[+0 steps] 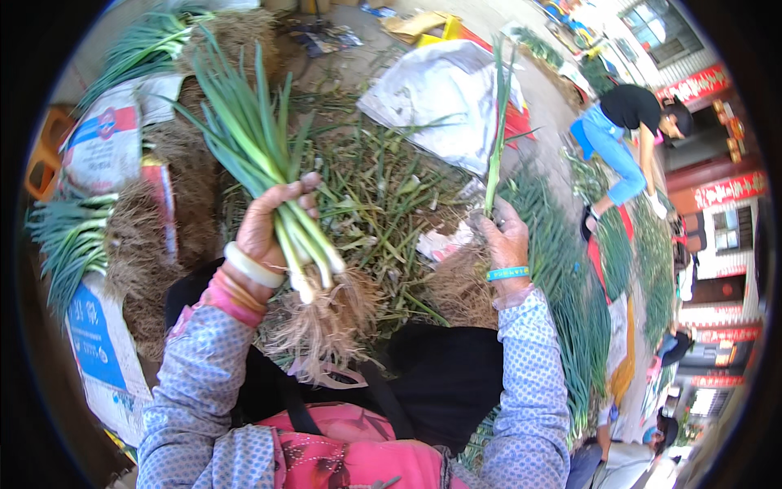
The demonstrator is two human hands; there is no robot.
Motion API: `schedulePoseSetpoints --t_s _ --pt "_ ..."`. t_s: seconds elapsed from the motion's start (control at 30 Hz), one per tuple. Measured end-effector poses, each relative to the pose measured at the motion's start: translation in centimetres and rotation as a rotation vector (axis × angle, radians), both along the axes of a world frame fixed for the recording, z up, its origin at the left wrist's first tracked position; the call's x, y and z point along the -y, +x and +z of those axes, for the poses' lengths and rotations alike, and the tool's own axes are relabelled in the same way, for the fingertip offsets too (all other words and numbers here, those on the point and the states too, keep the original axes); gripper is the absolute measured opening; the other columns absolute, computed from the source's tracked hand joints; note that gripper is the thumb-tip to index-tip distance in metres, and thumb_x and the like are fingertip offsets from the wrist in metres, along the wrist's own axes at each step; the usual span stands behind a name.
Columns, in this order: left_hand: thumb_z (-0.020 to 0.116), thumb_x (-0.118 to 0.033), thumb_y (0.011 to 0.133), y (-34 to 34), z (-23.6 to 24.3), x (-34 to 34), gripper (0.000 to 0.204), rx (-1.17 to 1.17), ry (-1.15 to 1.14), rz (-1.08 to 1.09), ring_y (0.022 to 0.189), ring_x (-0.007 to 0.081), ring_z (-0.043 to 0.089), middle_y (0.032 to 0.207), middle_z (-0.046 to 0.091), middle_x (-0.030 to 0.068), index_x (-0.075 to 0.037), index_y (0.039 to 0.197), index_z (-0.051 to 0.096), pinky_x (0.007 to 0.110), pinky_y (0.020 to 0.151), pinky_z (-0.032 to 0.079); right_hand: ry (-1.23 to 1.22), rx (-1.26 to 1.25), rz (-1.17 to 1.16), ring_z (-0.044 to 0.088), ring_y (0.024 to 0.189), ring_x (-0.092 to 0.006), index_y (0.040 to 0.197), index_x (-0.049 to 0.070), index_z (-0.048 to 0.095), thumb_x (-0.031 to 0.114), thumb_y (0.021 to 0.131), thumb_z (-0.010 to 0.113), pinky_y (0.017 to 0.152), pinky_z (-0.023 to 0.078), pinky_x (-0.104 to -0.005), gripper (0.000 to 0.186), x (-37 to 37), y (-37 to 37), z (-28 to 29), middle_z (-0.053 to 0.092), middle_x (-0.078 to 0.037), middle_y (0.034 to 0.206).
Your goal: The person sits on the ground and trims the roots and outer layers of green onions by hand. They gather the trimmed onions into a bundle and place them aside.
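Note:
My left hand [269,224] is wrapped round a bunch of green onions [257,151]. Their leaves point up and away to the left, while the white stems and brown hairy roots hang down over my lap. To the right, my right hand [503,236] pinches a single green onion [495,155] near its lower stem, leaves upward. Below that hand lies a heap of brown roots [464,285]; whether the held stalk's roots are among them I cannot tell. The two hands are apart.
Trimmed leaves [383,196] litter the ground ahead. At left are stacked onion bundles [77,236], roots inward, and an orange crate [50,151]. A white sack [444,94] lies ahead. Long rows of green onions [562,310] spread at right, where another person [623,138] bends over.

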State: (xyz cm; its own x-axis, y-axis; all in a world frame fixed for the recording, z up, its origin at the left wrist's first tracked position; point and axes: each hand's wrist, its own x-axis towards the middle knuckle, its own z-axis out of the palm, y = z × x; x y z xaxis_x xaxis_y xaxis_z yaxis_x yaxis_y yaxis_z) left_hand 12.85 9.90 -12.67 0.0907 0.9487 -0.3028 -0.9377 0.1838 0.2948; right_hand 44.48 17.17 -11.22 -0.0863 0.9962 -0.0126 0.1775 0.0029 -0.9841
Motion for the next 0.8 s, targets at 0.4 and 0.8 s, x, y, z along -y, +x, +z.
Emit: schedulePoseSetpoints --t_s 0.4,0.8 --pt "0.058 -0.009 0.078 0.4 0.4 0.4 0.047 -0.020 0.033 -0.127 0.066 0.0113 0.058 0.080 0.061 0.0047 0.008 0.119 0.045 0.024 0.065 0.051 -0.415 -0.492 0.594 0.052 0.053 -0.0099 0.127 -0.002 0.041 0.022 0.089 0.049 0.047 0.041 -0.0209 0.045 4.6 -9.4 -0.3 0.060 -0.007 0.078" --pt "0.063 -0.004 0.076 2.7 -0.9 -1.0 0.020 -0.468 -0.120 0.048 0.060 0.0093 0.054 0.070 0.058 0.0012 -0.001 0.095 0.060 0.025 0.056 0.049 -0.511 -0.318 0.629 0.060 0.075 -0.0155 0.124 -0.004 0.043 0.013 0.083 0.055 0.067 0.048 -0.0232 0.046 5.6 -9.4 -2.7 0.060 -0.010 0.092"
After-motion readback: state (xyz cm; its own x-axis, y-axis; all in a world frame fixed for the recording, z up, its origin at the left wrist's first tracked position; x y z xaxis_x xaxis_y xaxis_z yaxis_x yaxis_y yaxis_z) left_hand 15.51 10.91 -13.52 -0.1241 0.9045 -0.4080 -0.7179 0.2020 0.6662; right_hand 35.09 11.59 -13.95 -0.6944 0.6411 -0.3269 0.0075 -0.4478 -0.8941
